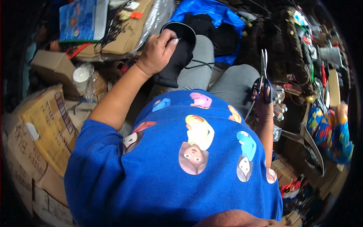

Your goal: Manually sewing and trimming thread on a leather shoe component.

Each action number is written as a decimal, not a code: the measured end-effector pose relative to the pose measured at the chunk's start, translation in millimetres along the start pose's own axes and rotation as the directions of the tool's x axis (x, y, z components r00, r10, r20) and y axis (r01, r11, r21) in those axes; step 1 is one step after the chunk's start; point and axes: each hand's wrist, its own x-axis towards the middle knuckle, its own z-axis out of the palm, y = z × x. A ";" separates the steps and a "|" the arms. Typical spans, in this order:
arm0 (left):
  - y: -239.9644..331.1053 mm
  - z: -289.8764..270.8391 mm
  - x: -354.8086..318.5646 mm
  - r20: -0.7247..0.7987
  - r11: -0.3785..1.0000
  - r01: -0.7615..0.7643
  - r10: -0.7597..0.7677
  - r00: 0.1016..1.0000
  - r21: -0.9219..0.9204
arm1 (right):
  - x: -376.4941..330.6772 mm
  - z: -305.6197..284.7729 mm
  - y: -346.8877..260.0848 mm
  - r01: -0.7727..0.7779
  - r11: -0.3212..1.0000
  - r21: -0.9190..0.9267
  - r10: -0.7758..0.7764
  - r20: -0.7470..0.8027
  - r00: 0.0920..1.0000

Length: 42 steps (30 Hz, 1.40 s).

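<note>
My left hand [158,51] grips a black shoe [177,56] over my left knee, thumb and fingers pressed on its upper near the opening. Thin black threads trail from the shoe across my grey trousers [227,81]. My right hand [262,102] holds a pair of scissors [263,72] with black handles, blades pointing up and closed, beside my right knee. My blue printed shirt [181,159] fills the lower middle of the view.
Cardboard boxes [41,128] stack at the left, with a white cup [81,75] and a blue flat box [81,20] behind. A blue plastic bag [211,11] lies ahead. Cluttered tools and bottles [280,104] crowd the right. Another person's patterned sleeve [329,130] shows at far right.
</note>
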 end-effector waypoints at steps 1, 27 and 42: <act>0.5 -8.5 0.2 -0.004 0.999 0.025 -0.025 1.000 0.021 | -0.4 1.1 -4.5 -0.048 0.999 0.003 0.048 0.049 0.998; 45.8 42.6 -20.1 0.315 0.818 0.520 -0.440 0.841 -0.244 | -92.4 -169.9 219.3 -0.617 0.545 -0.568 0.384 -0.485 0.786; 77.9 47.7 9.1 0.608 0.639 0.704 -0.436 0.664 -0.310 | -56.2 -140.4 296.6 -0.789 0.607 0.096 0.706 -0.521 0.479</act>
